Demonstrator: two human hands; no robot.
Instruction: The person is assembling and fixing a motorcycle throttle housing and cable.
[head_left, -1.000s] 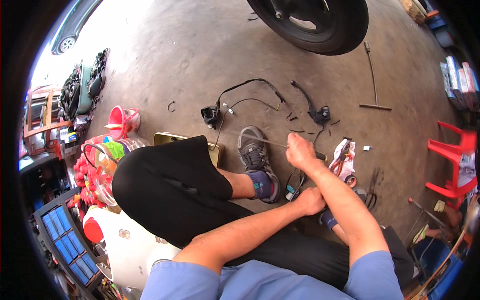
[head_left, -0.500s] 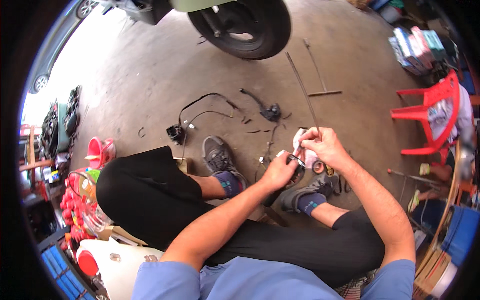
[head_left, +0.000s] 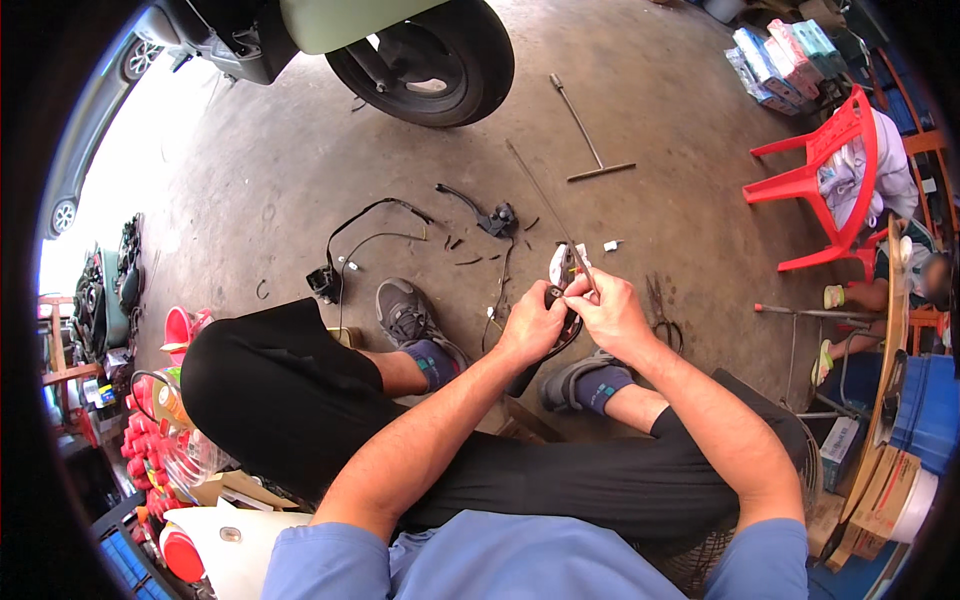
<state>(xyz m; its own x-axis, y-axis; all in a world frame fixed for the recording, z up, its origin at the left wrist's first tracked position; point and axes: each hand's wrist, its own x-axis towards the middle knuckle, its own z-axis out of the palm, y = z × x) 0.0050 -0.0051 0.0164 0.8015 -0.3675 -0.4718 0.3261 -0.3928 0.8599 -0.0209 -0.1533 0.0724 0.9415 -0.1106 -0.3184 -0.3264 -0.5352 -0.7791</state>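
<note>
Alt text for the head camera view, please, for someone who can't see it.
A seated person's left hand and right hand meet over a black lever part and a long thin cable. On the concrete floor ahead lie a brake lever, a T-handle wrench and a scooter wheel.

A thin grey cable (head_left: 545, 198) runs straight from the hands toward 11 o'clock, its far end above the concrete floor. Its near end meets a small black part (head_left: 553, 297) held between both hands. From this part a black lever (head_left: 540, 360) curves down toward 7 o'clock, over the shoe.
</note>
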